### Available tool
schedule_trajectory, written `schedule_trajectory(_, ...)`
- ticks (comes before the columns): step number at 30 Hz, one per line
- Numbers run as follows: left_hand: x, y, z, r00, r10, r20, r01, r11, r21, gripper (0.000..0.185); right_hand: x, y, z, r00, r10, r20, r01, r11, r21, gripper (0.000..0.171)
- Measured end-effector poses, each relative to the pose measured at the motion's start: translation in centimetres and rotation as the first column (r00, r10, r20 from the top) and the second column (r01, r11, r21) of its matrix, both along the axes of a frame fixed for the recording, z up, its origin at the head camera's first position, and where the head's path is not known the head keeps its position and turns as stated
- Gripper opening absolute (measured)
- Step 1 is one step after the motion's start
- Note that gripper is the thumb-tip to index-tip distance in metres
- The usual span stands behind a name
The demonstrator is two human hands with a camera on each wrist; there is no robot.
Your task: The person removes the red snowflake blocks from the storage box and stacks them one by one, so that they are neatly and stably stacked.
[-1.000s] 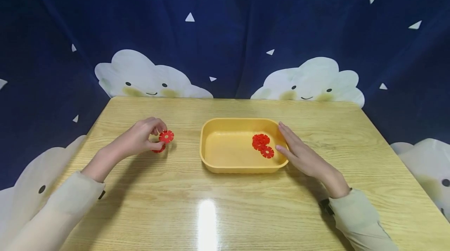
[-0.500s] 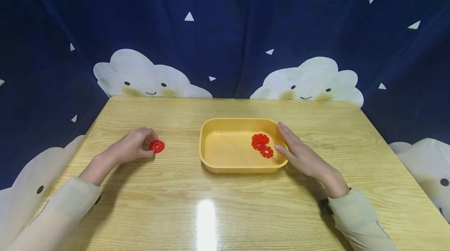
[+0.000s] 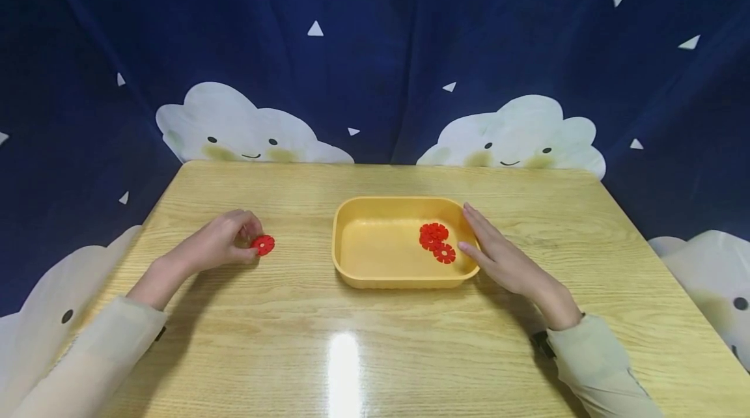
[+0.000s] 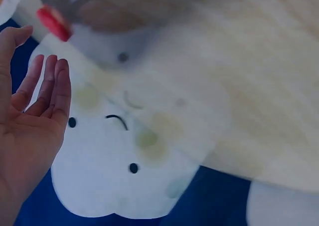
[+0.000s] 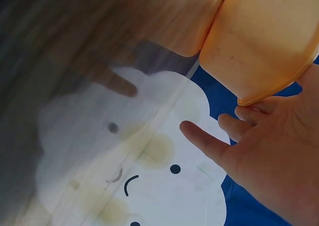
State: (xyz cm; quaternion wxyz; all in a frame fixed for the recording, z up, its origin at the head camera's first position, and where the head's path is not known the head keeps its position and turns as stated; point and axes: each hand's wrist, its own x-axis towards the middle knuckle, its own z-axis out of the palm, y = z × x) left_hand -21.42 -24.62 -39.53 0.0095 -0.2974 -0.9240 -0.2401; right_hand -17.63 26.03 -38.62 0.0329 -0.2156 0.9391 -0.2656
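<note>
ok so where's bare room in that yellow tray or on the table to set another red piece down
The left half of the yellow tray is bare; red discs crowd its right end by the right hand. The table is also bare between left hand and tray.

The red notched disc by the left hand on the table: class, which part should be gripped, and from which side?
Grip the red notched disc by its rim, thumb and fingertip on opposite edges, coming from above and from the left hand side. It seems to lie flat and thin on the table, so only its edge gives purchase; the notches should help the grip.
</note>
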Motion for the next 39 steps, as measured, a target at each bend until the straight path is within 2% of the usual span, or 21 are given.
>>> schedule_trajectory(5,-0.1,2.2,1.7,0.999,-0.025,-0.039,0.025,1.000,0.004,0.033,0.0,0.1,0.1,1.000,-0.003,0.002,0.003,1.000,0.002,0.068)
schedule_trajectory(12,-0.7,7.8,4.3,0.987,-0.128,-0.092,0.134,0.989,0.058,0.032,0.0,0.0,0.1,1.000,-0.003,-0.002,0.003,1.000,0.000,0.068)
schedule_trajectory(16,-1.4,11.2,4.9,0.976,-0.196,-0.099,0.206,0.973,0.104,0.032,0.0,0.0,0.0,1.000,-0.005,-0.002,0.005,1.000,0.003,0.068)
schedule_trajectory(23,-2.3,17.7,4.8,0.938,-0.327,-0.118,0.338,0.936,0.097,0.028,0.0,0.0,0.0,1.000,-0.008,0.001,0.008,1.000,0.003,0.067)
schedule_trajectory(26,-2.5,20.3,4.2,0.922,-0.376,-0.090,0.382,0.921,0.074,0.028,0.1,-0.1,0.0,1.000,-0.010,0.000,0.010,1.000,0.001,0.067)
schedule_trajectory(29,-2.7,22.7,3.5,0.904,-0.427,-0.028,0.427,0.902,0.053,0.030,0.0,-0.1,0.0,1.000,-0.009,0.004,0.009,1.000,0.000,0.068)
schedule_trajectory(31,-2.7,24.1,3.1,0.892,-0.452,0.006,0.452,0.891,0.037,0.032,0.1,-0.1,0.1,1.000,-0.009,0.004,0.009,1.000,0.000,0.068)
schedule_trajectory(34,-2.8,26.0,2.5,0.876,-0.483,0.018,0.483,0.876,0.008,0.032,0.1,-0.1,0.1,1.000,-0.007,0.006,0.007,1.000,-0.001,0.068)
schedule_trajectory(39,-2.7,28.5,1.8,0.844,-0.536,-0.019,0.534,0.843,-0.066,0.031,0.1,-0.1,0.1,1.000,-0.007,0.002,0.007,1.000,-0.006,0.067)
